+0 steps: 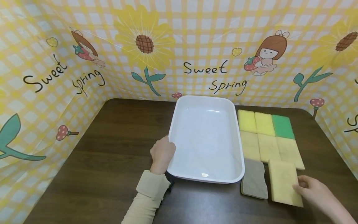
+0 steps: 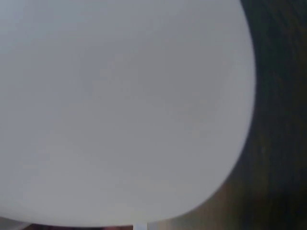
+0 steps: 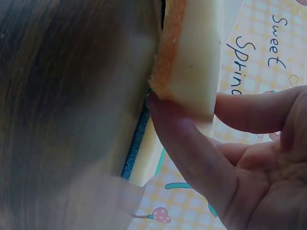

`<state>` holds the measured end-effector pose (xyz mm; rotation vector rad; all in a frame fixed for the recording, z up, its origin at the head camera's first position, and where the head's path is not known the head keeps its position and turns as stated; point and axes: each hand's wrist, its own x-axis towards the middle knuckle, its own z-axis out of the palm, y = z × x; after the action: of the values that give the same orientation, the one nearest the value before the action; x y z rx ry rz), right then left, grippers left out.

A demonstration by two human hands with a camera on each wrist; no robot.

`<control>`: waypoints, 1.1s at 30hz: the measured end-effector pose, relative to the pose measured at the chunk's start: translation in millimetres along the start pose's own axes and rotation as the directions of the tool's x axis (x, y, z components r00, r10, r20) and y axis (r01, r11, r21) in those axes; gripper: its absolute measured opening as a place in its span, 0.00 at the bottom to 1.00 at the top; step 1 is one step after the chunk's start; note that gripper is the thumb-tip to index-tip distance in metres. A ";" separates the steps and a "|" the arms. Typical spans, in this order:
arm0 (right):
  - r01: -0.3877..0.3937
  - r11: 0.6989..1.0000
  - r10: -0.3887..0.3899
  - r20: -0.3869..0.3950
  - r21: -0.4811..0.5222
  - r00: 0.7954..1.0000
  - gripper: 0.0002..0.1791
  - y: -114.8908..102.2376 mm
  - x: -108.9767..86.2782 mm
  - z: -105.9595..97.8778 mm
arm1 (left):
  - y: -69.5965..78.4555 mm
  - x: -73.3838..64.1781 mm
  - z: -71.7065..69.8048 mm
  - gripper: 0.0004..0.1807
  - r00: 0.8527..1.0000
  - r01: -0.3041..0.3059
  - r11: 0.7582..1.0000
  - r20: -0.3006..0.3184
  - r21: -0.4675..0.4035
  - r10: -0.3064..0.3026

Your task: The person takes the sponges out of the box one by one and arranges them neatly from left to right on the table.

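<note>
A large white tray [image 1: 205, 140] lies on the table, and my left hand [image 1: 163, 152] grips its left rim, the fingers curled and mostly hidden. In the left wrist view the tray's pale, blurred surface [image 2: 124, 115] fills most of the picture. At the lower right, my right hand [image 1: 316, 191] pinches the right edge of a cream sponge [image 1: 283, 182] between thumb and fingers. The right wrist view shows an orange layer [image 3: 170, 48] on this sponge's face toward the table. Just left of it lies a grey, wavy-edged sponge [image 1: 254, 179].
Right of the tray, sponges lie in two rows: two yellow ones [image 1: 247, 121] and a green one [image 1: 283, 127] behind, cream ones [image 1: 268, 147] in front. One sponge in the right wrist view has a blue layer [image 3: 136, 143]. A patterned yellow cloth [image 1: 207, 34] stands around the table [image 1: 126, 133].
</note>
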<state>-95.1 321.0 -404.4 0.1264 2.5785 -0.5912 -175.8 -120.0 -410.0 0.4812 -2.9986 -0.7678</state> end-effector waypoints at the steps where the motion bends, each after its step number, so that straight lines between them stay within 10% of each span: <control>1: 0.004 1.000 -0.004 0.001 -0.001 1.000 0.34 0.4 0.9 0.8 | -0.1 0.0 -0.1 0.11 1.000 0.001 1.000 0.000 0.000 -0.001; 33: -0.022 1.000 0.022 0.066 -0.001 0.998 0.33 2.5 14.4 10.3 | -1.1 0.1 -1.0 0.11 1.000 -0.006 1.000 -0.012 -0.002 0.006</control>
<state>-102.7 318.6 -420.4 0.1327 2.5101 -0.5770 -175.5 -121.4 -409.6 0.4750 -2.9866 -0.7648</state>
